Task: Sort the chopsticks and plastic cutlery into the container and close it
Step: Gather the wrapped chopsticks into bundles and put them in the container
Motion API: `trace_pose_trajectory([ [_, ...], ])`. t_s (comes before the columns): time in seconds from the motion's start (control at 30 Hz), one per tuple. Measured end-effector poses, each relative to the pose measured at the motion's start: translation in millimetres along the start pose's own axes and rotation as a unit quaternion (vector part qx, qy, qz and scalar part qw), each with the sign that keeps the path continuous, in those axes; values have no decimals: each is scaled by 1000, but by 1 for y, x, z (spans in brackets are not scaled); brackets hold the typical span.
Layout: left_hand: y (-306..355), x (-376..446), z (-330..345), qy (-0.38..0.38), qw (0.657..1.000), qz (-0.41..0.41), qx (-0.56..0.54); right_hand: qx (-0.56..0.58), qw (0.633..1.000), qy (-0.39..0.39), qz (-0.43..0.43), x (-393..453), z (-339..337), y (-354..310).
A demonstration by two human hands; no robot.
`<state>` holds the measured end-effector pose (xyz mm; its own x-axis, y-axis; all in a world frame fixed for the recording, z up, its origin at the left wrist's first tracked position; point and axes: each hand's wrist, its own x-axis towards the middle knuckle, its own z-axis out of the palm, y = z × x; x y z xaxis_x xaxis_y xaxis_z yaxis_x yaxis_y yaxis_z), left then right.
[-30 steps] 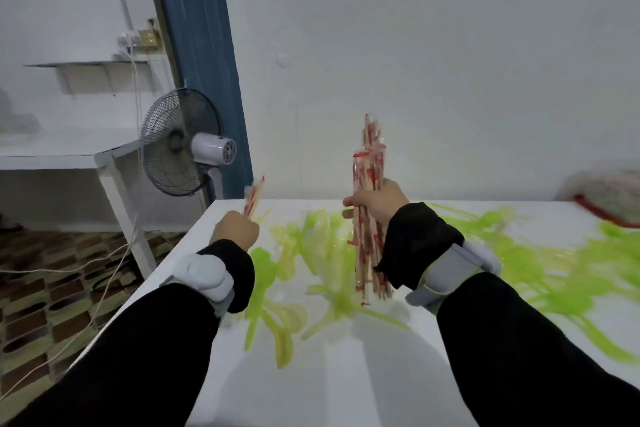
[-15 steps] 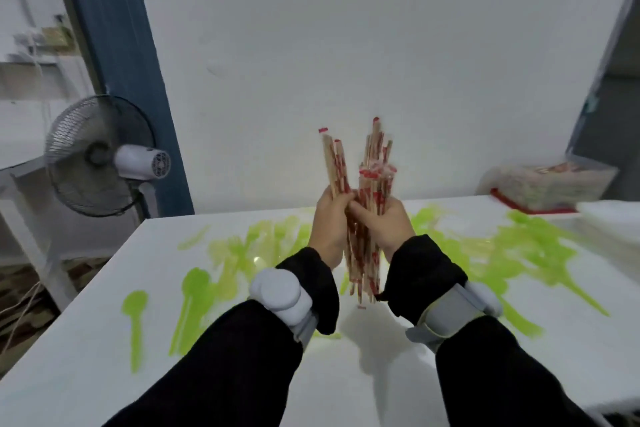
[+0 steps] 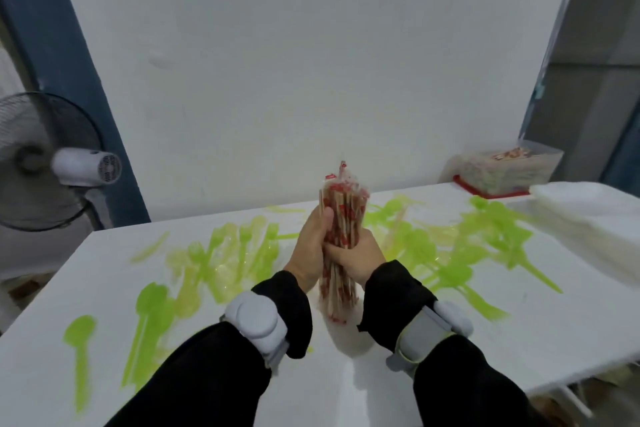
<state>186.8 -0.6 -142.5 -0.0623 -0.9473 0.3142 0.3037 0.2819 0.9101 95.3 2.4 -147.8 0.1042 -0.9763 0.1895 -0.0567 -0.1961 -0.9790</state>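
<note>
Both hands grip one upright bundle of wrapped chopsticks above the tabletop.

The left hand (image 3: 311, 246) and right hand (image 3: 356, 258) clasp the chopstick bundle (image 3: 341, 218) at its middle, fingers (image 3: 337, 250) curled round it; the bundle stands near vertical, its lower ends held clear above the white tabletop (image 3: 346, 388). Green plastic cutlery (image 3: 221, 253) lies scattered flat across the tabletop on both sides of the hands, spoons nearest the left edge. A clear container (image 3: 502, 173) holding more wrapped chopsticks sits at the far right corner, well apart from the hands, its top open. A fan (image 3: 52, 163) stands off the left edge. A grey band is worn on each wrist.
</note>
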Motion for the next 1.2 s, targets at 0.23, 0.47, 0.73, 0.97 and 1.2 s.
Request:
trace_pose_trajectory([
  [0.23,67,40,10,-64,952,139,263,-39,999,-21,29,2,1,-3],
  [0.47,46,52,20,-8,845,235,480,7,999,-25,23,15,-7,-3],
  [0.73,50,89,64,-79,952,108,275,160,986,45,33,55,-62,-22],
  [0.97,-19,133,148,-260,877,-113,388,296,937,145,116,140,-222,-27],
  [1.2,-69,184,260,-239,860,-148,425,354,906,75,219,176,-343,-12],
])
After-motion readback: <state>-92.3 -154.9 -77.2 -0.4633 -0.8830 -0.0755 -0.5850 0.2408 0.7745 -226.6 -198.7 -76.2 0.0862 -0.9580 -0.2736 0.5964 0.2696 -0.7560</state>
